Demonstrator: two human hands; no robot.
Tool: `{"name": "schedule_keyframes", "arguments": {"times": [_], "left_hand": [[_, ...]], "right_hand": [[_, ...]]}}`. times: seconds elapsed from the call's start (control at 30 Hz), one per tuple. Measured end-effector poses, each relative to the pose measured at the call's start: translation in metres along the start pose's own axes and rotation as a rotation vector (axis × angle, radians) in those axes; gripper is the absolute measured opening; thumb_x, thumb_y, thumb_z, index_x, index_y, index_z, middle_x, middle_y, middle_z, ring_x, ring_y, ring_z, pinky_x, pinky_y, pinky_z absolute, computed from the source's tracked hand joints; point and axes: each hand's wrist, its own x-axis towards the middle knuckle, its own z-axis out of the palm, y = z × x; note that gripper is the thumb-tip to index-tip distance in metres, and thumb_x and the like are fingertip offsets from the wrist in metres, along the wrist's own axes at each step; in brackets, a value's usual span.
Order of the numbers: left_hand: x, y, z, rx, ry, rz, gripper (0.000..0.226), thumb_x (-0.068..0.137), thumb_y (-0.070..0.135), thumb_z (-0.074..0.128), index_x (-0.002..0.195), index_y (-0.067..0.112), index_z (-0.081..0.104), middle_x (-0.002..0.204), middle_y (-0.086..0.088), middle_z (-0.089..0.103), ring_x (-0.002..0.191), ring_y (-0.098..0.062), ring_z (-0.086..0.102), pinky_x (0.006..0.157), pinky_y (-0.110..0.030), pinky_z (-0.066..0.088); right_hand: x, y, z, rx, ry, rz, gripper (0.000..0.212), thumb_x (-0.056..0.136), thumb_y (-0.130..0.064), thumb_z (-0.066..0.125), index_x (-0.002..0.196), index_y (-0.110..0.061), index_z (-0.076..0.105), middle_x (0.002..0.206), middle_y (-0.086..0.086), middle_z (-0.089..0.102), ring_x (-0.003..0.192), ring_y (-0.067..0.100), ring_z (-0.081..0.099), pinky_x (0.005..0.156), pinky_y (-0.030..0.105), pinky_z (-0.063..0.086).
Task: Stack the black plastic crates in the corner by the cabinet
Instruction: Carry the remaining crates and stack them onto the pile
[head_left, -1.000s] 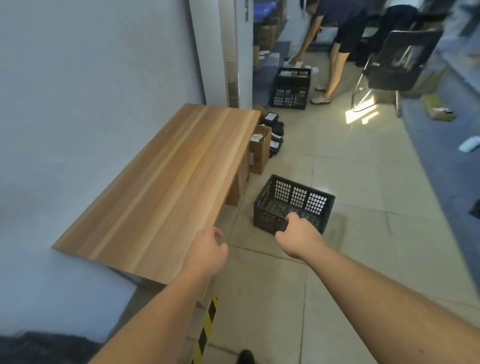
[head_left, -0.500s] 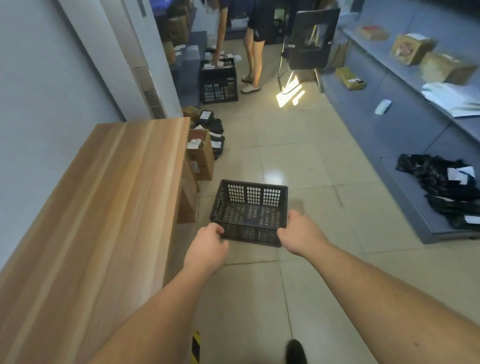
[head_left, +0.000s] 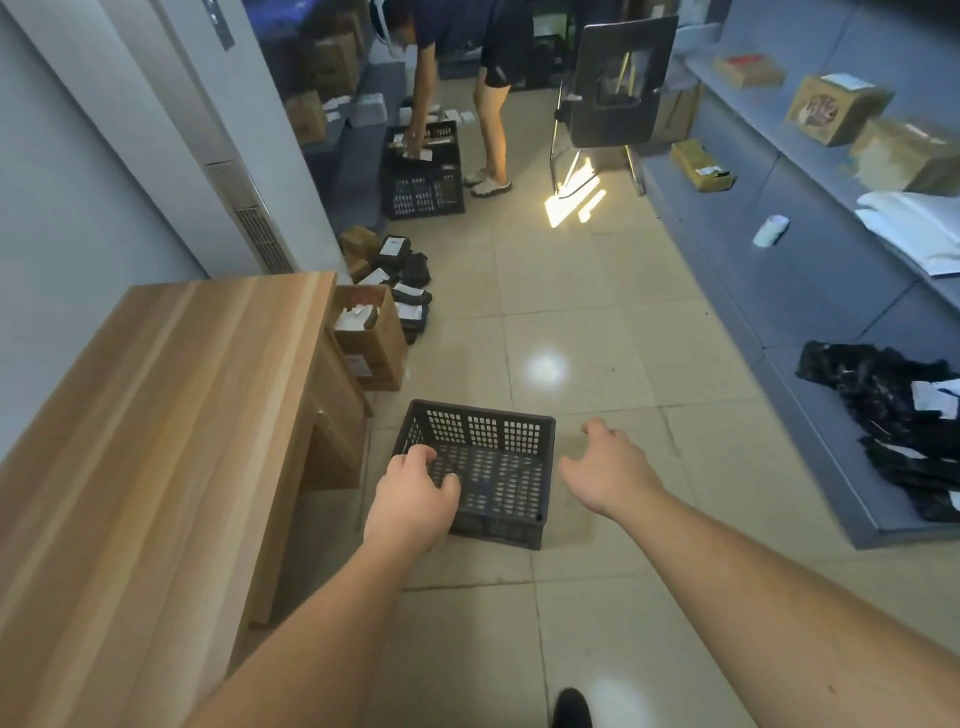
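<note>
Fingers (head_left: 597, 428) of the right hand (head_left: 605, 475) had spread wide and come off the black perforated plastic crate (head_left: 511, 470), which half a second earlier both hands gripped. The left hand (head_left: 410, 501) still curled over its near-left rim. The crate sat on the pale floor tiles (head_left: 571, 291) at twelve o'clock, apparently just set down by the wooden cabinet (head_left: 156, 415). Left fingertips were hidden inside. A second black crate (head_left: 423, 179), at eleven o'clock, remained unstacked.

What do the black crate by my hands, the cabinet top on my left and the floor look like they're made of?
Black crate: probably moulded plastic, matte; its walls and base are a regular grid of holes.
Cabinet top: wood or, more likely, wood-look laminate; long straight grain stripes, smooth with a low sheen.
Floor: glazed tile, likely ceramic; beige squares with grout lines, glossy enough to mirror a light.
</note>
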Motion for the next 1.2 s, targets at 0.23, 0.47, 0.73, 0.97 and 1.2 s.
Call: {"name": "schedule_keyframes", "arguments": {"times": [0.23,0.47,0.73,0.97,1.2], "left_hand": [[0.061,0.031,0.005,-0.050,-0.020,-0.095,0.059,0.102,0.043,0.057,0.155,0.025,0.040,0.150,-0.002,0.049,0.131,-0.026,0.058,0.107,-0.051,0.056],[0.150,0.040,0.009,-0.095,-0.022,-0.172,0.060,0.103,0.040,0.058,0.157,0.023,0.038,0.150,-0.002,0.048,0.127,-0.025,0.060,0.104,-0.047,0.058],[0.255,0.035,0.003,-0.203,-0.039,-0.322,0.062,0.096,0.042,0.056,0.153,0.020,0.045,0.143,-0.004,0.057,0.117,-0.028,0.065,0.100,-0.050,0.059],[0.307,0.018,0.003,-0.280,-0.022,-0.458,0.057,0.099,0.040,0.059,0.151,0.020,0.046,0.140,-0.003,0.058,0.110,-0.022,0.065,0.093,-0.043,0.060],[0.344,0.000,0.027,-0.349,0.096,-0.673,0.056,0.104,0.036,0.057,0.155,0.018,0.042,0.148,-0.004,0.052,0.099,-0.012,0.053,0.064,-0.021,0.042]], "right_hand": [[0.085,-0.014,-0.026,-0.030,-0.065,-0.022,0.057,0.093,-0.044,0.055,0.143,-0.019,0.045,0.142,0.012,0.052,0.127,0.036,0.053,0.100,0.043,0.049],[0.176,-0.052,-0.015,-0.062,-0.118,-0.046,0.058,0.094,-0.040,0.054,0.145,-0.018,0.043,0.143,0.012,0.052,0.126,0.034,0.053,0.100,0.043,0.050],[0.276,-0.101,0.001,-0.112,-0.151,-0.057,0.053,0.095,-0.037,0.053,0.144,-0.017,0.045,0.144,0.011,0.051,0.128,0.034,0.053,0.099,0.041,0.049],[0.345,-0.142,0.024,-0.186,-0.239,-0.110,0.051,0.097,-0.034,0.053,0.144,-0.016,0.045,0.144,0.010,0.051,0.127,0.033,0.053,0.095,0.040,0.049],[0.434,-0.169,0.062,-0.288,-0.373,-0.242,0.052,0.096,-0.033,0.054,0.144,-0.014,0.046,0.142,0.012,0.052,0.124,0.034,0.055,0.093,0.039,0.049]]}}
